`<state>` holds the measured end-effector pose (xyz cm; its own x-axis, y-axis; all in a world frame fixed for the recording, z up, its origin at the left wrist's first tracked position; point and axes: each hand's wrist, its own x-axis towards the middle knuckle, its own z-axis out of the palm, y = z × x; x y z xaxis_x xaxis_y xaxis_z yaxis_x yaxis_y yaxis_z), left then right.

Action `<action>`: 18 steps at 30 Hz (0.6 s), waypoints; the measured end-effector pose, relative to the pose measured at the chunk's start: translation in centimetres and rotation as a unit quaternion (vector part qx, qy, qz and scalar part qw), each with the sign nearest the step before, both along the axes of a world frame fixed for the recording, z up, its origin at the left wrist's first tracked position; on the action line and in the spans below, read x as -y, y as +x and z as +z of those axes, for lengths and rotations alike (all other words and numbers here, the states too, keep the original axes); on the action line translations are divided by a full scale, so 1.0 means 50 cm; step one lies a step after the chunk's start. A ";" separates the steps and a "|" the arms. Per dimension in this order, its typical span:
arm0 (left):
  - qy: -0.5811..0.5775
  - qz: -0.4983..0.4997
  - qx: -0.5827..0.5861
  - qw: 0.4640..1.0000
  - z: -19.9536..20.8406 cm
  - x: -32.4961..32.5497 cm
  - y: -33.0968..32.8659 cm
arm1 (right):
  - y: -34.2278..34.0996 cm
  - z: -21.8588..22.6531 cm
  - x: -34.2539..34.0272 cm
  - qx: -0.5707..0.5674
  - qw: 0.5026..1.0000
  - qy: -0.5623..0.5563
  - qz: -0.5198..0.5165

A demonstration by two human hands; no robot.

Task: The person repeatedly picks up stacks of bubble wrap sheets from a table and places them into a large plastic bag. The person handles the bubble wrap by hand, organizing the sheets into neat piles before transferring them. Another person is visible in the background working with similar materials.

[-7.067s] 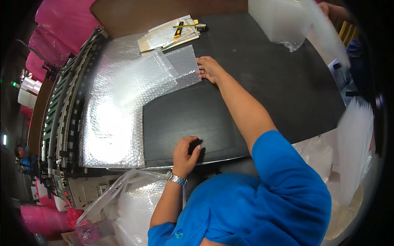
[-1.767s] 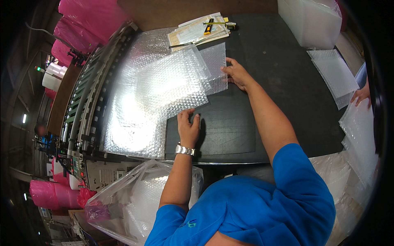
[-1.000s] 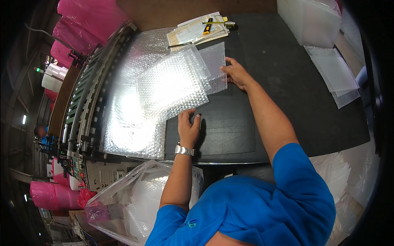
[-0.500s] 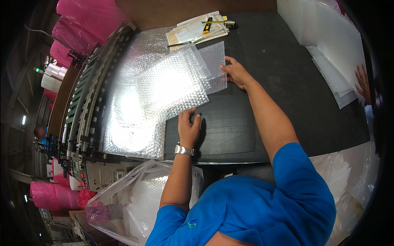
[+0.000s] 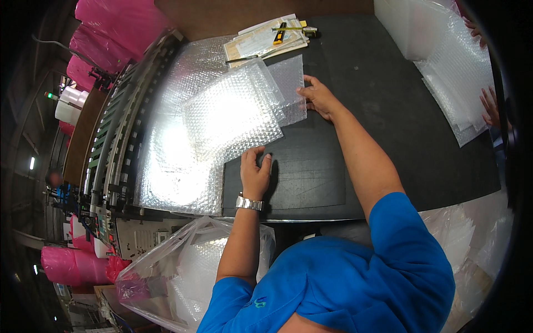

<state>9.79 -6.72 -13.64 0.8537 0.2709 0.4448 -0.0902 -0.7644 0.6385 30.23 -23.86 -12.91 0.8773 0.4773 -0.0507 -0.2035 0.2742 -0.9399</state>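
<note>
Clear bubble wrap sheets (image 5: pixel 230 111) lie overlapped and askew on the left half of the dark table. A smaller, faintly pinkish bubble wrap sheet (image 5: pixel 290 83) sticks out from under them on the right. My right hand (image 5: pixel 321 99) has its fingertips on that sheet's right edge, fingers curled over it and the edge between them. At the lower edge of the upper sheets is my left hand (image 5: pixel 255 175), a watch on its wrist. Its fingers are bent, the thumb stands apart, and nothing shows between them.
Papers (image 5: pixel 250 41) with a yellow cutter (image 5: pixel 280 35) and a tape measure (image 5: pixel 311 33) lie at the back. Another person's hand (image 5: pixel 488 105) touches stacked bubble wrap (image 5: pixel 452 83) at right. A roller machine (image 5: pixel 105 139) borders the left; a plastic bag (image 5: pixel 158 263) sits below.
My hands and the sheets by them hold almost still. At the right edge, a second hand of the other person has come into view, and the bubble wrap there has shifted slightly.
</note>
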 end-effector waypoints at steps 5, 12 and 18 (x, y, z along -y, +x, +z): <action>0.005 -0.004 0.005 1.000 -0.007 -0.004 0.002 | -0.004 0.007 0.001 -0.004 1.000 0.006 0.006; 0.005 -0.009 0.010 1.000 -0.005 -0.004 0.002 | -0.008 0.014 0.002 -0.002 1.000 0.001 0.003; 0.007 -0.010 0.009 1.000 0.000 -0.001 0.001 | -0.007 0.012 0.003 -0.001 1.000 0.001 0.007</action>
